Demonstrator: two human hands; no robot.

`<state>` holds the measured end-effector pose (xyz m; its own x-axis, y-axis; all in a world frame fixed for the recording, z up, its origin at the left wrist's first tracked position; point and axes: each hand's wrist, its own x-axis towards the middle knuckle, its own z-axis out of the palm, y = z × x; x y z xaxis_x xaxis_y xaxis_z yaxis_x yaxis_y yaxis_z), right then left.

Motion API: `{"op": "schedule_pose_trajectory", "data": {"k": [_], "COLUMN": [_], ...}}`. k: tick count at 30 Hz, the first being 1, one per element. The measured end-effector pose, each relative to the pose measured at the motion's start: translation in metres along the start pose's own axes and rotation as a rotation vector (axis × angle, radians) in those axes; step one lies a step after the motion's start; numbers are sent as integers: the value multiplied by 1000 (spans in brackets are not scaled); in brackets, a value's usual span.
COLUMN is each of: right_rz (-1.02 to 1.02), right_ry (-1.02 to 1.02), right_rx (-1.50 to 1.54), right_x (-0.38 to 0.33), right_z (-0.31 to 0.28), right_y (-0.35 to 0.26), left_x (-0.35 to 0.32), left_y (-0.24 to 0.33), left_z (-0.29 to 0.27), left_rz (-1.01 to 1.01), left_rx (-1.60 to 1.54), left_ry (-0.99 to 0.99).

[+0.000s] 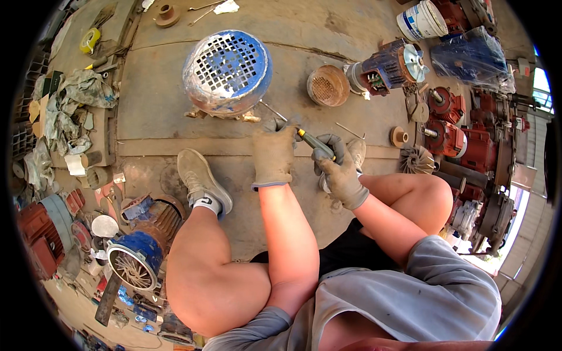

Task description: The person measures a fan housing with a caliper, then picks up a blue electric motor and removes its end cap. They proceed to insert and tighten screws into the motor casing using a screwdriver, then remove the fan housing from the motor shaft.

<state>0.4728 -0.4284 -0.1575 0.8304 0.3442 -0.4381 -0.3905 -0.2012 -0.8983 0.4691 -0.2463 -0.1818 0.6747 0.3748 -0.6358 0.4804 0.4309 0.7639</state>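
My right hand, in a dirty work glove, is closed on the dark green and yellow handle of a screwdriver. The fingers of my gloved left hand are closed around the screwdriver near its shaft. Its thin metal shaft slants up and left, with the tip at the lower right edge of a round blue motor fan cover. Worn paint and whitish patches mark the cover's grille of square holes. It stands grille-up on the floor, just beyond my left hand. Whether the tip touches the cover, I cannot tell.
Right of the cover are a rusty perforated bowl-shaped part and a motor with a pale fan. Red motors line the right side near a white bucket. A blue motor lies left of my leg. A thin rod rests nearby.
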Motion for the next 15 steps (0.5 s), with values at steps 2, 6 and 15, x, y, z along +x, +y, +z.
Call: {"op": "schedule_pose_trajectory", "data": {"k": [2, 6, 15], "right_rz": [180, 555, 214], "right_ry": [44, -116, 35], "right_rx": [89, 553, -30], "right_x": [6, 28, 23], "right_z": [0, -24, -13], "right_y": [-7, -8, 2], "left_x": [1, -11, 3], "left_y": [-2, 11, -2], "left_z": [-2, -2, -13], "left_rz": [-28, -78, -64], "left_rx": [-13, -344, -176], "left_ry": [-28, -121, -154]}}
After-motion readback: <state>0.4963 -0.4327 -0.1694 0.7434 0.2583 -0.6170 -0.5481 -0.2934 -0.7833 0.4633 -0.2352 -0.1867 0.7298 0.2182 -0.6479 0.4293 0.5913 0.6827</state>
